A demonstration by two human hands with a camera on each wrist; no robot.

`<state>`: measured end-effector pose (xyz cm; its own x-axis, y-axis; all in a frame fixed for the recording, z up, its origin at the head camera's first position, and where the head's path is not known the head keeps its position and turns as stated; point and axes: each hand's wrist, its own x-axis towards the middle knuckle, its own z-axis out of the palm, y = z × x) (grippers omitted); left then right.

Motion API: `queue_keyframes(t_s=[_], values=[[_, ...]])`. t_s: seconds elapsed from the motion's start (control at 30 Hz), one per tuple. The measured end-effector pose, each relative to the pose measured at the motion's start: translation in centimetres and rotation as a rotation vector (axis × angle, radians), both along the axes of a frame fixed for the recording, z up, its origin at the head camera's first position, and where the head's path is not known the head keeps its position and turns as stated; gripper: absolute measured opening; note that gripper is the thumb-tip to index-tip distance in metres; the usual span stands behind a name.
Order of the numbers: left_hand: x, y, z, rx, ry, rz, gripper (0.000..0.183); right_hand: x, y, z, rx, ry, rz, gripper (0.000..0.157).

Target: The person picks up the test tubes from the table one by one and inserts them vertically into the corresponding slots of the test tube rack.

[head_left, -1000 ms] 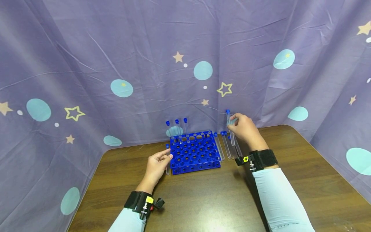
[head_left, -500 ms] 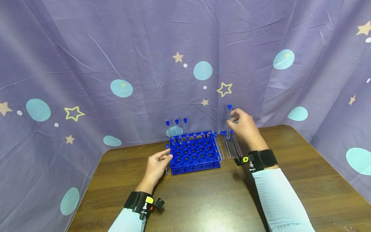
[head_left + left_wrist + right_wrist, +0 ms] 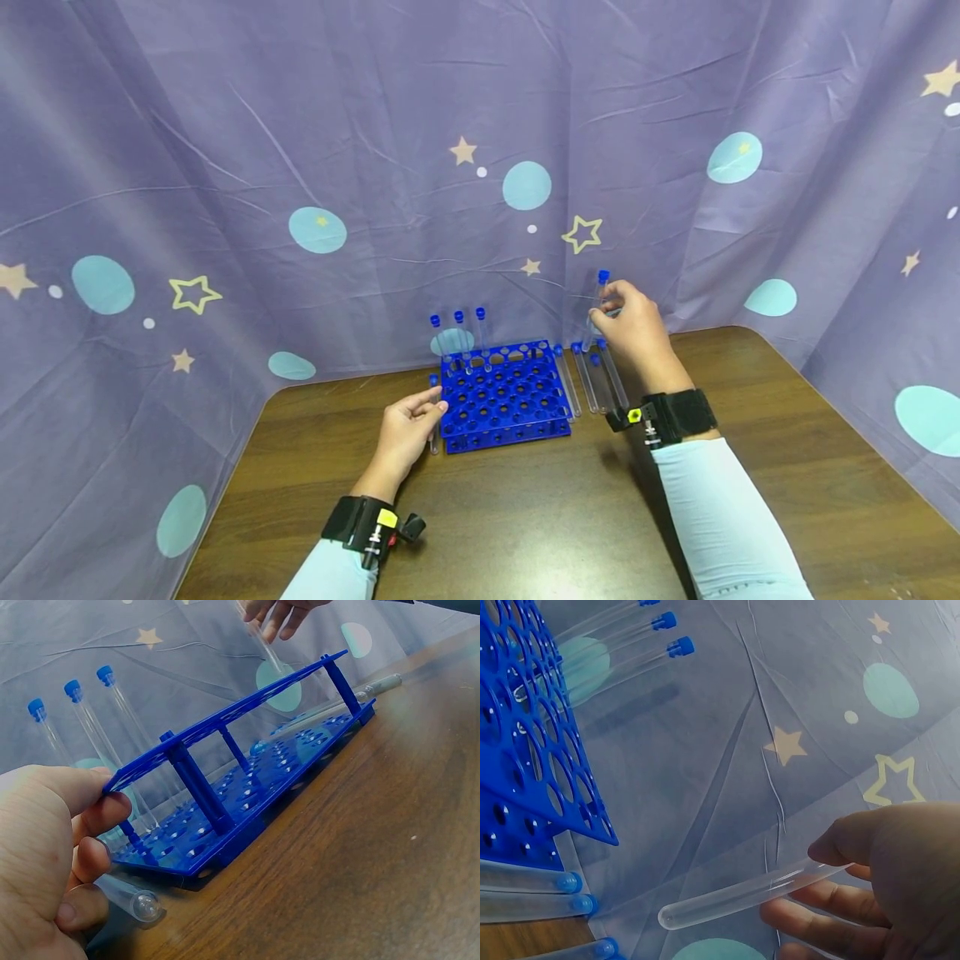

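Observation:
My right hand pinches a clear test tube with a blue cap, raised above the table just right of the rack. The tube leans, cap up and rounded end down to the left. Thumb and forefinger of my left hand pinch the left edge of the blue test tube rack by its upper plate. Three capped test tubes stand in the rack's back row at its left end. Another test tube lies beside the rack's left side, partly hidden by my left fingers.
Several capped test tubes lie on the wooden table along the rack's right side. A purple curtain with stars and dots hangs close behind the rack. Each wrist wears a black camera strap.
My right hand has lifted the test tube slightly and turned it, so its lower end has swung from right to left. The left hand and the rack stay in place.

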<state>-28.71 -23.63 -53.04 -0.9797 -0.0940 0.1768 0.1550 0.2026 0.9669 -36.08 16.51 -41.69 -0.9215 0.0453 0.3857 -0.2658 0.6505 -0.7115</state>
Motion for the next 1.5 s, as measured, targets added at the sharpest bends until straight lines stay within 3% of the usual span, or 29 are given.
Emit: queue_keyframes(t_s=[0.27, 0.6, 0.8, 1.17, 1.5], values=[[-0.2, 0.1, -0.5, -0.008, -0.01, -0.015, 0.037, 0.1, -0.6, -0.4, -0.018, 0.033, 0.022, 0.032], [-0.3, 0.2, -0.2, -0.021, -0.006, -0.019, 0.037, 0.1, -2.4, 0.4, -0.021, 0.071, 0.069, 0.032], [-0.3, -0.1, -0.1, -0.006, 0.006, -0.019, 0.036, -0.4, -4.1, 1.0, -0.042, 0.029, 0.116, 0.035], [-0.1, -0.2, -0.1, 0.005, -0.003, -0.01, 0.036, -1.6, -7.4, 1.5, -0.064, 0.06, 0.161, 0.032], [-0.1, -0.1, -0.2, 0.011, -0.01, -0.011, 0.037, -2.4, -10.7, 1.5, -0.001, 0.051, 0.241, 0.032]])
